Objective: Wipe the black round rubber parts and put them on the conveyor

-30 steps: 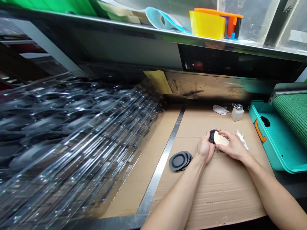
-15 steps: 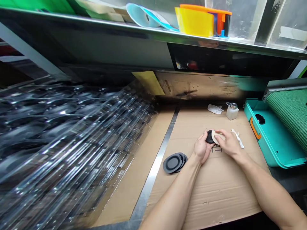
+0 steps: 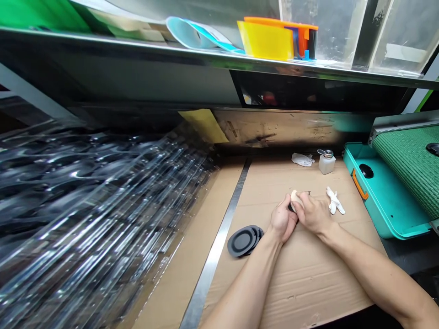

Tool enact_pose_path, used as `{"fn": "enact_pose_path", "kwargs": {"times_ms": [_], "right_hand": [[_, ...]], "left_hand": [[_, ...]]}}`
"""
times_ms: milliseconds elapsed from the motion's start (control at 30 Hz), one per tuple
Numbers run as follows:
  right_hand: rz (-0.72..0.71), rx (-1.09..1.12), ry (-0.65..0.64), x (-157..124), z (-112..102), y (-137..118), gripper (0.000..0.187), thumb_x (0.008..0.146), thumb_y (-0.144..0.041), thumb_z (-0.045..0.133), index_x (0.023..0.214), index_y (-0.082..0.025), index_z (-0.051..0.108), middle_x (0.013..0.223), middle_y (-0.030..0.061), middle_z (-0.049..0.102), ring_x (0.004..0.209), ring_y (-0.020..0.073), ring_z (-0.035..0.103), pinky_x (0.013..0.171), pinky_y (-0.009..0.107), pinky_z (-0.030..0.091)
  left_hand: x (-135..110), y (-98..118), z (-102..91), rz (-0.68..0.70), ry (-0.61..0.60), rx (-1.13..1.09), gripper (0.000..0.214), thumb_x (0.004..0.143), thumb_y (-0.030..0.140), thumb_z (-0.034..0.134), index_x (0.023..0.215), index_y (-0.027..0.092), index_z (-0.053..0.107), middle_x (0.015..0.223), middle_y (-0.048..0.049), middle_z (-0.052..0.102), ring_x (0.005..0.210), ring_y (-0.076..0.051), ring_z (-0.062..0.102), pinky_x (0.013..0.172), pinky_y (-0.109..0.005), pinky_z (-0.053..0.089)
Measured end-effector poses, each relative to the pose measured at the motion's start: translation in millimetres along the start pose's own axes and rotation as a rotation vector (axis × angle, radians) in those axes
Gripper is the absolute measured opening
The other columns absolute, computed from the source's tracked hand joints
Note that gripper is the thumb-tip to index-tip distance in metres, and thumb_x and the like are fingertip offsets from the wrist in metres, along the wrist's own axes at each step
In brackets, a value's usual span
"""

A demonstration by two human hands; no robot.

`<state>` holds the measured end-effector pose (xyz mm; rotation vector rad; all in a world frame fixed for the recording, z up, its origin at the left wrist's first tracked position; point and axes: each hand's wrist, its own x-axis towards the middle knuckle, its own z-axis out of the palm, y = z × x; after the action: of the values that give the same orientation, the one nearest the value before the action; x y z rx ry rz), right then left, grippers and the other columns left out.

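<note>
A stack of grey discs lies on the surface, left of the left forearm. Beyond it, over the surface's middle, the left hand cups a black disc, mostly hidden; the right hand pinches a cream pad against it. A white cloth lies toward the right edge, a bottle stands by the far right corner.

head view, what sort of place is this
Most likely a factory or workshop workstation. Signs of it: tall stacks of clear plastic trays on the left, a work surface covered in cardboard, and a green belt on the right that looks like a conveyor.
</note>
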<state>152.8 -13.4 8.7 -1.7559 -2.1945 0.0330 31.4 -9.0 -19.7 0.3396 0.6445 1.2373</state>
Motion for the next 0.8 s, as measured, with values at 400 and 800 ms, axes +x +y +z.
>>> {"fn": "enact_pose_path", "kwargs": {"times_ms": [400,800], "right_hand": [[0.102,0.023,0.013,-5.2,1.9,-0.4,0.041,0.104,-0.045,0.036,0.130,-0.021,0.058,0.108,0.0097,0.076,0.092,0.0235,0.071,0.079,0.030,0.047],[0.220,0.373,0.277,4.6,1.3,38.3,0.039,0.097,-0.050,0.047,0.124,-0.025,0.060,0.106,0.0069,0.076,0.093,0.0257,0.072,0.079,0.033,0.052]], "left_hand": [[-0.6,4.3,6.6,-0.008,0.049,0.008,0.033,0.104,0.028,0.043,0.105,0.009,0.070,0.110,-0.0169,0.075,0.109,-0.025,0.070,0.101,-0.042,0.055],[-5.0,20.4,8.6,-0.049,-0.033,-0.178,0.030,0.096,0.025,0.040,0.110,0.013,0.063,0.112,-0.0179,0.071,0.111,-0.032,0.069,0.089,-0.050,0.059]]}}
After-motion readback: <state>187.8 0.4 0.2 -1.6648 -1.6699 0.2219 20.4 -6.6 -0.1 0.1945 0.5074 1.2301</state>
